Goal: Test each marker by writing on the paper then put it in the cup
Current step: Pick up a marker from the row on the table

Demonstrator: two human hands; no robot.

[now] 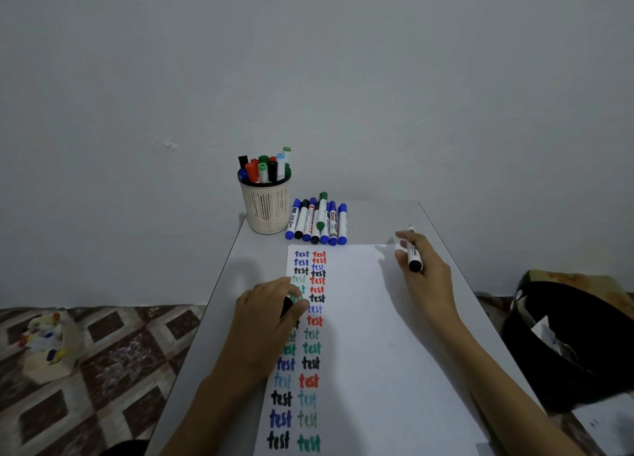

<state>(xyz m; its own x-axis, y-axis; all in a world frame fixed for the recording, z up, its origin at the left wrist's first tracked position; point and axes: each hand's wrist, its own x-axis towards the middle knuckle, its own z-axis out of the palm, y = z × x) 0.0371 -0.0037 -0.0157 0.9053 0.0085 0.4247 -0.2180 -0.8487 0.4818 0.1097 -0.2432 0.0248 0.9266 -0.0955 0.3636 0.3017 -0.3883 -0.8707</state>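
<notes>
A white sheet of paper [363, 335] lies on the grey table [260, 249], with two columns of the word "test" in blue, red, black and green down its left side. My right hand [425, 284] grips a black marker [413, 251] above the paper's top right corner, its thin end pointing away from me. My left hand [266, 318] rests on the paper's left edge, closed around a small dark piece [286, 306] that looks like a marker cap. A beige mesh cup [266, 208] at the table's far end holds several markers. Beside it lies a row of capped markers [317, 222].
A black bin [566, 346] stands on the floor close to the table's right edge. To the left, on the patterned floor [113, 352], sits a beige holder [49, 349] with coloured items. A plain wall rises right behind the cup.
</notes>
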